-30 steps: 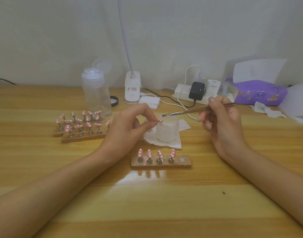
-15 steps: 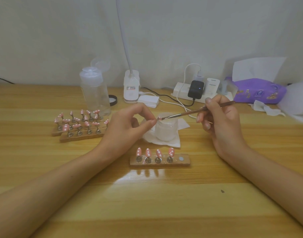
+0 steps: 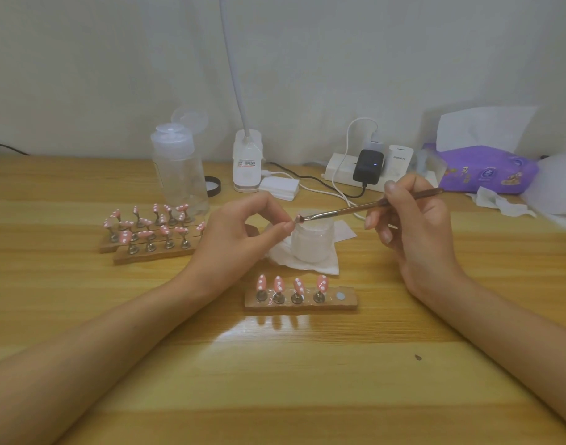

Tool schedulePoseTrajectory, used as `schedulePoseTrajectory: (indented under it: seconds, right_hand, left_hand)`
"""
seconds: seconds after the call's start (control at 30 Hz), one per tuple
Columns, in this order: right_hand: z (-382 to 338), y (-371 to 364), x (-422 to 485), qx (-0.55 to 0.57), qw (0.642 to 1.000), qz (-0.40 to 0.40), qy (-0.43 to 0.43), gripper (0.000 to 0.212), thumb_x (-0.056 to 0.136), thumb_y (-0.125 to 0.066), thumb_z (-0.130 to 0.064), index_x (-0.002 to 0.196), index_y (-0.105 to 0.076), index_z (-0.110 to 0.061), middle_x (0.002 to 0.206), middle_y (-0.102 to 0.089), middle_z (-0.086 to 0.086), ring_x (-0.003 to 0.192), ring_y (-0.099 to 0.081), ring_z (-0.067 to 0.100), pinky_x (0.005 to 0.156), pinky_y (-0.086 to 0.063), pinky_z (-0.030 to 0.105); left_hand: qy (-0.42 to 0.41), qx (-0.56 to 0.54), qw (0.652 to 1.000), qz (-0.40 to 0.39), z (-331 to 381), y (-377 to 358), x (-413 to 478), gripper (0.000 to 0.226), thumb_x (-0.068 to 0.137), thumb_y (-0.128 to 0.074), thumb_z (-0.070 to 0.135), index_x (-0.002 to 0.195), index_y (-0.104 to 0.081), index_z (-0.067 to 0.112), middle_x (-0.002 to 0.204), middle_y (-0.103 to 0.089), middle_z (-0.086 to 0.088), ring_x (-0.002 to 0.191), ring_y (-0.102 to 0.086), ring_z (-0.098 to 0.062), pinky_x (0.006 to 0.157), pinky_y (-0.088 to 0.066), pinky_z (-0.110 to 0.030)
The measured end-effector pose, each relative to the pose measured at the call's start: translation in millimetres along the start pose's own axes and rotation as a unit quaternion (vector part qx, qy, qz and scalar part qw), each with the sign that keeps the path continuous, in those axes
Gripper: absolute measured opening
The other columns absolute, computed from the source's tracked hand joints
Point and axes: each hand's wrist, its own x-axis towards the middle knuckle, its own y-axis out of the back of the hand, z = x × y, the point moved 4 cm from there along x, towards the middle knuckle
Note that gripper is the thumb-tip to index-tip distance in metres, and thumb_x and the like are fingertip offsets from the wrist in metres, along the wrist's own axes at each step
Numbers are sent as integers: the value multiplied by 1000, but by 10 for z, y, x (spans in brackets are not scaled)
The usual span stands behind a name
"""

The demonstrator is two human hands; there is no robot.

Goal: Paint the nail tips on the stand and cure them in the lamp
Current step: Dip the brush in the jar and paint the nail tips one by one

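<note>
**Brush meets pinched tip over the jar**

- Left hand (image 3: 240, 232): thumb and forefinger pinch one small pink nail tip (image 3: 297, 220); the other fingers are curled under. The tip is held in the air just above the rim of the jar (image 3: 313, 242), off any stand.
- Right hand (image 3: 413, 226): holds the brush (image 3: 349, 211) pen-fashion, with thumb and fingers closed round the handle.
- Key relation: the brush's long axis runs from the right hand down and leftward, bristle end leading. The bristles sit at the nail tip, touching or nearly so; too small to tell which.
- The tip lies to the left of the right hand, well apart from its knuckles and reached only through the brush's length. The left hand is the nearer one and carries the tip at its fingertips.
- Near stand (image 3: 350, 305): four dotted pink tips stand upright on it. One slot (image 3: 340, 296) at its right end is bare, probably where the held tip belongs. It lies nearer the person than the jar, below both hands.
- Back stands (image 3: 146, 253), far left: full of dotted tips.
- Lamp (image 3: 247, 165): at the table's rear, beyond the left hand, with nothing under it.
- Judgement: painting step in hand; curing not yet begun.
</note>
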Motion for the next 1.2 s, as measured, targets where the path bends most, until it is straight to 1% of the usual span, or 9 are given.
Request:
schedulePoseTrajectory:
  seconds: [0.1,0.2,0.33,0.47,0.57,0.67,0.83,1.0,1.2]
  right_hand:
    - [-4,36,9,-3,1000,22,-1,32,101,-52,-18,70,-47,-24,52,-61,2,50,-40,24,41,-24,23]
    - [-30,17,3,16,1000,1,11,26,98,-55,-25,72,-48,-24,56,-64,3,46,-42,18,42,-25,24]
    - [-12,9,-4,-12,1000,10,13,32,101,-52,-16,71,-46,-21,53,-61,4,43,-37,18,41,-24,23]
    - [-44,18,-9,13,1000,6,21,30,101,-53,-20,71,-47,-23,57,-65,5,41,-39,15,43,-21,27]
    - [-37,-10,-19,6,1000,-9,23,29,100,-54,-21,72,-47,-22,56,-65,5,41,-39,15,42,-25,24]
    - [-28,13,-9,-5,1000,14,14,33,102,-51,-15,70,-44,-21,51,-60,2,44,-37,18,40,-24,21]
    - [-47,-13,-27,20,999,-20,17,27,98,-54,-26,71,-48,-25,60,-67,7,41,-45,12,41,-31,19]
    - [-40,5,-22,-4,1000,10,10,36,100,-52,-16,66,-48,-27,52,-61,3,43,-43,15,41,-31,19]
    - [-72,-23,-30,7,1000,-18,22,30,101,-52,-21,71,-48,-24,61,-68,7,43,-49,13,40,-32,18]
  left_hand:
    - [5,-9,1000,2,8,3,-3,12,90,-73,18,79,-68,22,89,-70,7,56,-56,4,51,-42,-14]
    - [5,-4,1000,2,11,4,-5,11,90,-74,19,80,-68,22,88,-70,6,55,-55,3,52,-43,-15]
    - [10,-13,1000,3,-5,5,1,11,89,-74,21,80,-68,22,88,-70,6,50,-53,-3,52,-44,-17]
    - [4,-10,1000,2,-6,1,6,11,89,-75,20,79,-69,21,85,-70,7,55,-56,4,53,-45,-15]
    - [4,-6,1000,4,-14,4,7,12,89,-75,20,79,-69,24,84,-70,8,58,-58,5,55,-46,-15]
    - [7,-9,1000,6,-24,3,9,12,88,-76,22,78,-69,25,86,-71,7,59,-59,4,54,-46,-15]
    - [12,-1,1000,5,-43,-3,16,10,88,-76,27,79,-69,26,85,-71,9,60,-60,3,56,-47,-17]
    - [10,0,1000,5,-48,5,21,11,88,-75,27,79,-69,28,86,-71,9,59,-59,2,56,-48,-17]
    - [12,4,1000,3,-43,4,19,9,88,-75,26,81,-69,26,87,-71,9,57,-58,1,55,-48,-18]
